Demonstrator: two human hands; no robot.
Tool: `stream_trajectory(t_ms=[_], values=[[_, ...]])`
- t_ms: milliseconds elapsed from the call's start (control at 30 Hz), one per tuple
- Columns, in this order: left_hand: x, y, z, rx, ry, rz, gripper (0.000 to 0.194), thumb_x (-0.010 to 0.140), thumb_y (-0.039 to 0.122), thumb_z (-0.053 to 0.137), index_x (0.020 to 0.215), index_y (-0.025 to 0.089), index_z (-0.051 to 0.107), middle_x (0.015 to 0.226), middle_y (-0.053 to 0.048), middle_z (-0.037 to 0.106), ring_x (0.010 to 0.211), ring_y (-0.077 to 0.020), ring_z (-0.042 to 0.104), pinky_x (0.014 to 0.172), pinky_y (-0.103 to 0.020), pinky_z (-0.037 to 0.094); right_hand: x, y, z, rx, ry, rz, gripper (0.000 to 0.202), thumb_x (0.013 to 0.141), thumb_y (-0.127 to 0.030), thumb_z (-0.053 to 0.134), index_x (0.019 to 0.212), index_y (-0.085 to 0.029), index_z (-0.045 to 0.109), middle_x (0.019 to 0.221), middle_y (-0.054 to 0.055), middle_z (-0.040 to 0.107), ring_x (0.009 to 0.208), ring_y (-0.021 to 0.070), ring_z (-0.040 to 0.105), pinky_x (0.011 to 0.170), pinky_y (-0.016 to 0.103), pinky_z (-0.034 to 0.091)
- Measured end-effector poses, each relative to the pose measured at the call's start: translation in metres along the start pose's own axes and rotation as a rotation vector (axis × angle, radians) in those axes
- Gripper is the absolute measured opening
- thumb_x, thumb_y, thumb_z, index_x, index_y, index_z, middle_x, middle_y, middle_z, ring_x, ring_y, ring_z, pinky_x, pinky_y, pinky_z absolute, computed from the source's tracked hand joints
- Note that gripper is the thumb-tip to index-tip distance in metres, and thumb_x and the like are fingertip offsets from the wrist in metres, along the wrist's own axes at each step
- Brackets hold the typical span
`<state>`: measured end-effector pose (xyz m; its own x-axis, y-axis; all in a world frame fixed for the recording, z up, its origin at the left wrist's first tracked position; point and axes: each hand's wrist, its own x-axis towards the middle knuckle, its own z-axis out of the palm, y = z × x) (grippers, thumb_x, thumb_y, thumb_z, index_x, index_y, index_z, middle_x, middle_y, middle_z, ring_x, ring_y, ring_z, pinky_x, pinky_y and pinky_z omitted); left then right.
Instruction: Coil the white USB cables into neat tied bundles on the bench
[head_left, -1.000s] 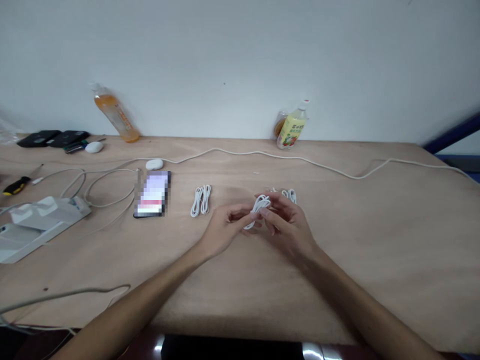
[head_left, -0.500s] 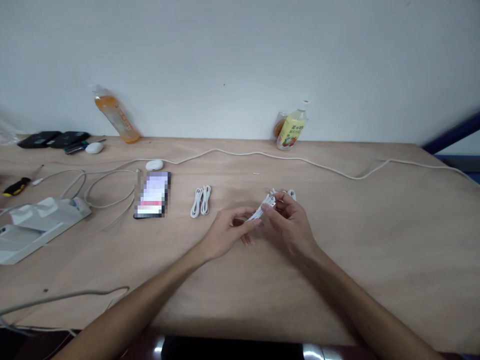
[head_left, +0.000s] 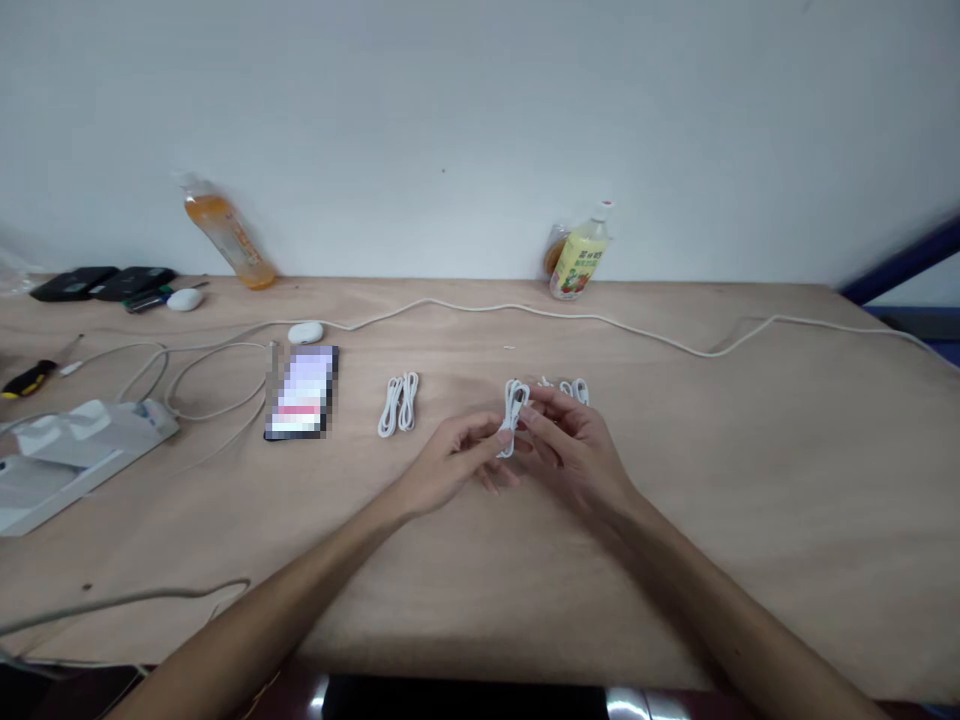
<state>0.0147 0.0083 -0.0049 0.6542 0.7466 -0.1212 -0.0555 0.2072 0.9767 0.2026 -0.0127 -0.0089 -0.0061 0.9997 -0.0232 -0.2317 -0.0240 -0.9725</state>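
Observation:
Between my two hands is a coiled white cable (head_left: 514,402), held up above the table and standing nearly upright. My left hand (head_left: 459,455) pinches its lower end between thumb and fingers. The thumb and fingers of my right hand (head_left: 574,440) close on its upper right side. Another white cable bundle (head_left: 399,404), in two looped halves, lies on the table to the left of my hands. Just behind my right hand, more coiled white cable (head_left: 577,390) rests on the table, partly hidden by the fingers.
A phone (head_left: 304,392) and a white earbud case (head_left: 306,332) lie to the left. A long white cord (head_left: 517,307) crosses the wooden table (head_left: 750,480). An orange drink bottle (head_left: 229,235) and a yellow-labelled bottle (head_left: 581,258) lean at the wall. A screwdriver (head_left: 30,380) and power strip (head_left: 90,460) are far left.
The held cable has turned from slanted to nearly upright, its loops now facing me. My right fingers have shifted slightly left along it, uncovering more of the coil behind.

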Motion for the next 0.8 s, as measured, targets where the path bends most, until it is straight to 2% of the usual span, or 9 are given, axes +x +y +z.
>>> stream_trajectory(t_ms=[200,300,400,533,667,800], values=[[-0.0003,0.0,0.0039,-0.074,0.051,-0.018,0.051,0.089,0.061,0.079,0.107,0.014,0.073,0.106,-0.013,0.079,0.073,-0.0201,0.079,0.062,-0.027,0.062,0.0002,0.0007,0.0006,0.02,-0.01,0.035,0.043,0.077,-0.056,0.091,0.102,-0.023,0.079,0.075,-0.002,0.067,0.056,0.0092,0.052,0.052,0.024,0.046],[-0.0007,-0.0003,0.0044,-0.153,0.057,-0.023,0.054,0.088,0.061,0.081,0.113,0.015,0.07,0.103,-0.011,0.079,0.069,-0.0204,0.079,0.06,-0.027,0.062,0.0004,-0.0006,0.0011,0.005,0.0,0.029,0.041,0.077,-0.055,0.091,0.1,-0.023,0.079,0.067,-0.005,0.06,0.05,0.0079,0.045,0.045,0.022,0.035],[-0.0008,-0.0006,0.0036,-0.193,0.053,-0.032,0.053,0.088,0.061,0.082,0.113,0.016,0.068,0.097,-0.008,0.078,0.067,-0.0215,0.08,0.057,-0.027,0.062,0.0003,-0.0013,0.0017,-0.03,-0.006,0.013,0.039,0.079,-0.052,0.089,0.101,-0.022,0.079,0.057,-0.008,0.05,0.049,0.009,0.043,0.046,0.023,0.033],[-0.0001,0.0,0.0021,-0.222,0.038,-0.041,0.053,0.087,0.06,0.084,0.111,0.016,0.068,0.094,-0.006,0.077,0.066,-0.0213,0.08,0.057,-0.027,0.063,-0.0006,-0.0011,0.0025,-0.069,-0.04,0.019,0.039,0.081,-0.054,0.086,0.101,-0.021,0.079,0.059,-0.006,0.054,0.052,0.0113,0.05,0.046,0.023,0.032],[0.0011,0.0009,0.0012,-0.293,0.037,-0.051,0.054,0.083,0.061,0.087,0.107,0.016,0.07,0.094,-0.006,0.077,0.067,-0.0218,0.08,0.057,-0.027,0.063,-0.0007,-0.0002,0.0027,-0.097,-0.055,0.042,0.043,0.083,-0.056,0.083,0.105,-0.02,0.079,0.059,-0.005,0.056,0.046,0.0084,0.038,0.043,0.023,0.026],[0.002,-0.0005,0.0001,-0.332,0.044,-0.059,0.054,0.083,0.06,0.088,0.111,0.016,0.071,0.094,-0.008,0.078,0.069,-0.0217,0.08,0.058,-0.026,0.062,0.0001,0.0005,0.0019,-0.091,-0.049,0.046,0.044,0.083,-0.057,0.083,0.105,-0.019,0.079,0.054,-0.009,0.046,0.046,0.0082,0.032,0.043,0.023,0.025]])
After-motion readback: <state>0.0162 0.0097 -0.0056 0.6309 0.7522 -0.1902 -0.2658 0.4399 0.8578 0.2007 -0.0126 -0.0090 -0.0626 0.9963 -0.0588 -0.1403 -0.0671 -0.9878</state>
